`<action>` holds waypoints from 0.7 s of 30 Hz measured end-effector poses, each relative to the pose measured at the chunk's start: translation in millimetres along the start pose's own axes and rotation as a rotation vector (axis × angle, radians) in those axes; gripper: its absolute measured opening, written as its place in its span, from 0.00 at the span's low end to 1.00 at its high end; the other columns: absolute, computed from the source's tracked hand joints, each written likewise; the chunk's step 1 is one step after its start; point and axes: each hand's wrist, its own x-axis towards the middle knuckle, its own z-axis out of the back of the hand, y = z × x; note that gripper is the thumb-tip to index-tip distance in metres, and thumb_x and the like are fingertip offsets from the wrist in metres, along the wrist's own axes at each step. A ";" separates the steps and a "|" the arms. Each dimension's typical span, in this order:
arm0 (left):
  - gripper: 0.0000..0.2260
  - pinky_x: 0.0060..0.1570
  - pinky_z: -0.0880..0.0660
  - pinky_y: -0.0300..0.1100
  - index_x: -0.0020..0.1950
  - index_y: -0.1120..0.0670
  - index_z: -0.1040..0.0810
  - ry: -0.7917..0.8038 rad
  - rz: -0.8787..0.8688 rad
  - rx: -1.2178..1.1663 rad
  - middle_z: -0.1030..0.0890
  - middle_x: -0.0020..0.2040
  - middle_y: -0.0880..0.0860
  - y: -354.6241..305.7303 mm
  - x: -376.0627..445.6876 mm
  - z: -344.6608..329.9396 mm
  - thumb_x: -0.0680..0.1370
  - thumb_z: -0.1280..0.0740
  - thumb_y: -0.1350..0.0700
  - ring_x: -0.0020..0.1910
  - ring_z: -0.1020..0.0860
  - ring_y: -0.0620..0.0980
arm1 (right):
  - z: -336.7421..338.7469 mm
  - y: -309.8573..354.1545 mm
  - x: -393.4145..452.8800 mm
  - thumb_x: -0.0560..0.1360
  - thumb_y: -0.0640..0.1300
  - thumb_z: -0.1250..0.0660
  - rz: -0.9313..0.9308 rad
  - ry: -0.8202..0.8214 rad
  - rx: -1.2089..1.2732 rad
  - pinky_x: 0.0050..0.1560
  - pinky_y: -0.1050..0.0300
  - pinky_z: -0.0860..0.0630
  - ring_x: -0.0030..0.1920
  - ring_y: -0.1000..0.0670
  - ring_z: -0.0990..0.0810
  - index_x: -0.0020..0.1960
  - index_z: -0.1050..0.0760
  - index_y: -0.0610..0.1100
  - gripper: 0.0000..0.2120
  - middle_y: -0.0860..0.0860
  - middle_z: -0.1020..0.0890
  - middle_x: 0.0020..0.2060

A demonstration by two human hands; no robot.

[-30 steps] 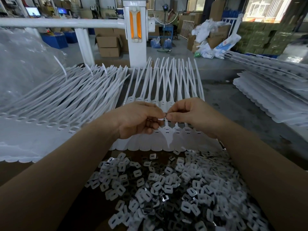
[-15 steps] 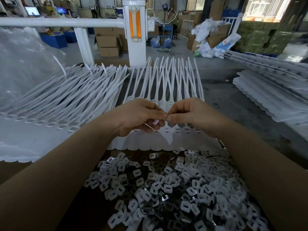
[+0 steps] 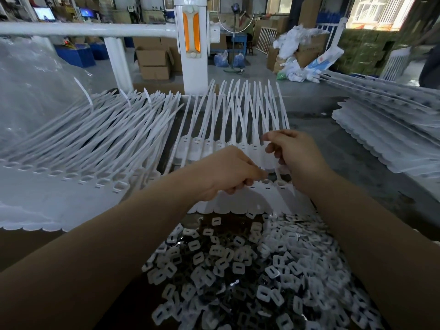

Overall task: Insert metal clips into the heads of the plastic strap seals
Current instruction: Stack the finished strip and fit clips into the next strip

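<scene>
A raised row of white plastic strap seals (image 3: 221, 145) hangs in front of me, with its right end pinched in my right hand (image 3: 295, 156). Its tails fan out toward the far side. Beneath it another row of seals (image 3: 266, 189) lies flat, its slotted heads showing. My left hand (image 3: 228, 172) hovers over that lower row with fingers curled and thumb and forefinger pinched together, apparently on a small clip that is mostly hidden. A heap of loose white-framed metal clips (image 3: 250, 265) lies just below both forearms.
Stacked rows of strap seals (image 3: 78, 148) fill the left side, partly under a clear plastic bag (image 3: 35, 86). More stacks (image 3: 390, 129) lie at the right. A white post with orange reflectors (image 3: 190, 44) and a white rail (image 3: 83, 29) stand beyond the table, with cartons farther back.
The hands were pinched together over the seal heads. Now my right hand has moved up and to the right, lifting the top row of seals, while my left hand stays low.
</scene>
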 end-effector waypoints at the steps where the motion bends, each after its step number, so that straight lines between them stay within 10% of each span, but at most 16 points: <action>1: 0.08 0.24 0.35 0.34 0.43 0.58 0.17 -0.013 -0.007 0.020 0.27 0.25 0.47 -2.0 3.8 -5.8 0.76 0.28 0.54 0.24 0.32 0.43 | 0.2 -0.1 0.6 0.77 0.45 0.35 -0.024 -0.012 0.048 0.36 0.58 0.33 0.34 0.55 0.28 0.46 0.18 0.47 0.07 0.53 0.21 0.34; 21: 0.08 0.26 0.34 0.37 0.40 0.58 0.25 -0.043 0.004 0.256 0.26 0.33 0.52 -18.8 39.7 -30.6 0.73 0.27 0.56 0.29 0.29 0.47 | 0.2 -3.3 4.7 0.76 0.44 0.34 -0.088 -0.038 0.168 0.35 0.57 0.33 0.33 0.53 0.30 0.46 0.18 0.47 0.05 0.56 0.21 0.27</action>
